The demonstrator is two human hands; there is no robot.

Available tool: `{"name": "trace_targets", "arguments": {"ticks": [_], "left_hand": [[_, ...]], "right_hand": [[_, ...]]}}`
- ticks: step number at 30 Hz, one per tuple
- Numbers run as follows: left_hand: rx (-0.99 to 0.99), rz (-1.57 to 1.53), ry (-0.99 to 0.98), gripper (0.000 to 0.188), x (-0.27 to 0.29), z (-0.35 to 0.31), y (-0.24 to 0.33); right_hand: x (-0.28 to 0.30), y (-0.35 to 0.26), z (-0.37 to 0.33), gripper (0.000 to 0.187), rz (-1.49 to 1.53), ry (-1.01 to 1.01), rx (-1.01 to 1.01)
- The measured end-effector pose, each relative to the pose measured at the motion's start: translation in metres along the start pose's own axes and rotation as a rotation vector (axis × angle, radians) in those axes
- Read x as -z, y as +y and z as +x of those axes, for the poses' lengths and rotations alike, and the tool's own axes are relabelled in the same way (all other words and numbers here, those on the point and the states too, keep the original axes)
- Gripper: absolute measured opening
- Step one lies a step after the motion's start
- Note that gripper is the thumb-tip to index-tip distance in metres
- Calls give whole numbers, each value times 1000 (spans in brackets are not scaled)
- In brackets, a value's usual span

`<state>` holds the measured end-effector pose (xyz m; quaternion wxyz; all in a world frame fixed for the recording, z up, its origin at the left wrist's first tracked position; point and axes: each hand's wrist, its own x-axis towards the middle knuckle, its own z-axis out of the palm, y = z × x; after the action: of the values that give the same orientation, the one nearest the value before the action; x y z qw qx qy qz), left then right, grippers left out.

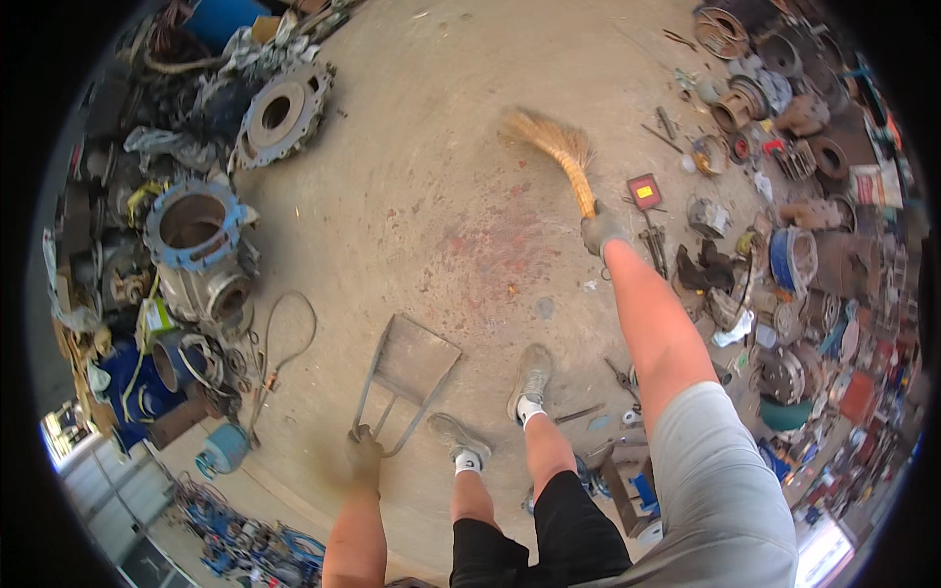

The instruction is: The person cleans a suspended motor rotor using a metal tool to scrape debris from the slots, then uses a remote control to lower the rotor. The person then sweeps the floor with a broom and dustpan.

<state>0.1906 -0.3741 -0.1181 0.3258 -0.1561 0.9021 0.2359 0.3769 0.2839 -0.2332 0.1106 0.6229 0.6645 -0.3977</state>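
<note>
My right hand, in a grey-green work glove, is closed round the handle of a straw hand broom. The arm is stretched forward, and the broom's bristles fan out to the far left, a little blurred. My left hand, gloved and partly smeared by motion, grips the metal frame handle of a flat dustpan. That dustpan lies low, just left of my shoes, its pan pointing away from me. Reddish stains and small debris mark the concrete floor between broom and dustpan.
Left stand a blue-flanged metal housing, a large toothed ring, a hose and a light-blue gas cylinder. Many metal parts crowd the right side, near a red box and long bolts. A metal bin stands beside my right leg.
</note>
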Motion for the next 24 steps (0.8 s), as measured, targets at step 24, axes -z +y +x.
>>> {"name": "trace_targets", "arguments": {"ticks": [24], "left_hand": [[8,-26,113,21,-26,28,22]], "right_hand": [[-44,84,-27,48,-182,80,-8]]}}
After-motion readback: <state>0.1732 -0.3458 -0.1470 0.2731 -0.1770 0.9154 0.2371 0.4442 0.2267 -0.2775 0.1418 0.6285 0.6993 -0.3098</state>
